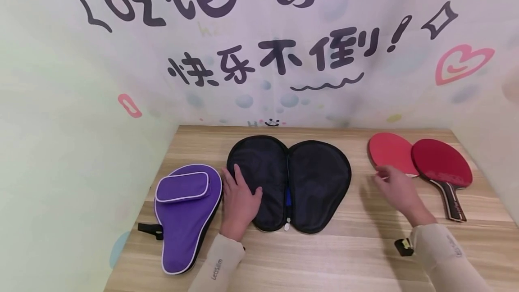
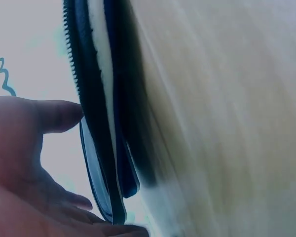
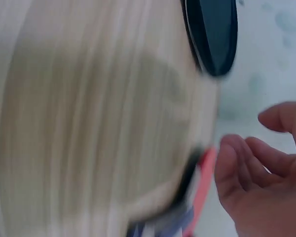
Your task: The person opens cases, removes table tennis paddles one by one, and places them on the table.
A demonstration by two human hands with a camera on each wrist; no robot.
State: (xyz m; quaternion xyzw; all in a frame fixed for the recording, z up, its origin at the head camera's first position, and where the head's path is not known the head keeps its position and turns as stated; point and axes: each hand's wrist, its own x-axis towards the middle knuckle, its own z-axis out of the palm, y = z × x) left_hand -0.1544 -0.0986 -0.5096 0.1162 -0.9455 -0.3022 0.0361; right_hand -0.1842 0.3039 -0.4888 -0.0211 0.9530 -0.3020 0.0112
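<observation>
A black-lined paddle case (image 1: 320, 184) lies unzipped and spread flat at the middle of the table. My left hand (image 1: 240, 199) rests at its left edge with fingers spread; in the left wrist view the thumb touches the zippered rim (image 2: 103, 158). My right hand (image 1: 399, 190) hovers with loosely bent fingers and holds nothing. Close beyond it lies a bright red table tennis paddle (image 1: 389, 148), its handle hidden by the hand. A darker red paddle (image 1: 442, 161) overlaps that one on the right. In the right wrist view, a gap separates thumb and fingertips (image 3: 229, 153).
Left of the black-lined case lies a purple paddle case (image 1: 178, 224) with a small pouch and a black strap (image 1: 150, 229). The wooden table (image 1: 324, 260) meets a lettered wall covering (image 1: 227, 102) behind. A zipper pull (image 1: 287, 225) hangs at the open case's front.
</observation>
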